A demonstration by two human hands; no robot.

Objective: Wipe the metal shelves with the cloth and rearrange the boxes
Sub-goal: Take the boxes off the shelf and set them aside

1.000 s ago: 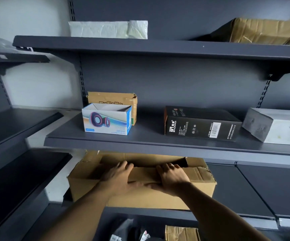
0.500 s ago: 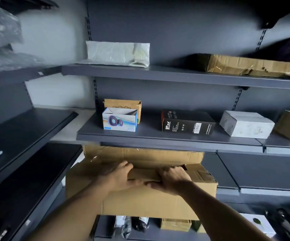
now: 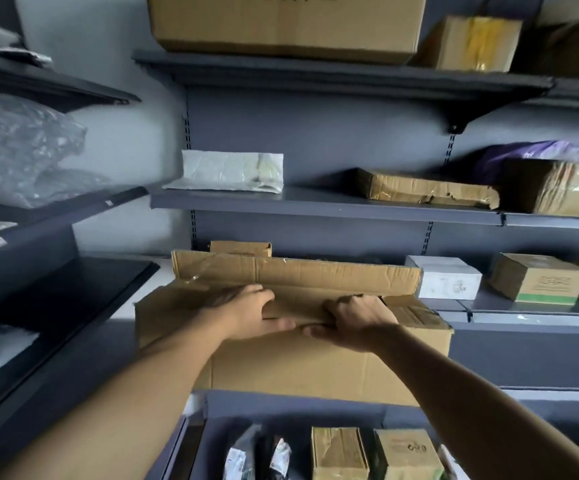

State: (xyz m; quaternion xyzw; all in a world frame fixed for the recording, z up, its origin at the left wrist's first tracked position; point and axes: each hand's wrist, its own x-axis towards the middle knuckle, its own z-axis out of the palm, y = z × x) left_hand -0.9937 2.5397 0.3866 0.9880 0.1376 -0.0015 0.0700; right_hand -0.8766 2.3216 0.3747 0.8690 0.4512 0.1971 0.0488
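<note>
Carton [image 3: 298, 365] lies straight ahead of both hands, very close; its long axis goes from left to right, along the shelf edges, and I hold it at the middle of its near long side. My left hand [image 3: 246, 313] grasps the folded near flap, fingers over the top and thumb under the edge; my right hand [image 3: 354, 320] is just beside it on the same flap, fingers curled over it, thumb below. The left hand reaches a little deeper over the carton than the right; the two thumbs are almost touching.

Behind the carton its rear flap [image 3: 298, 275] stands upright and hides most of the shelf behind it; a small brown box [image 3: 239, 247] shows over that flap at the left. To the right of the carton, just beside the flap end, sits a white box [image 3: 444, 282]; further right a brown box with green band [image 3: 537, 282]. Above the carton a grey shelf [image 3: 316, 204] carries a pale pouch [image 3: 232, 171] and a crushed flat carton [image 3: 426, 188]. Below the carton are small packets [image 3: 340, 452].

I judge that the raised flap and the white box stand in the way of any push backward or to the right; whether the carton bottom rests on the shelf under it, I cannot tell. No cloth is visible.
</note>
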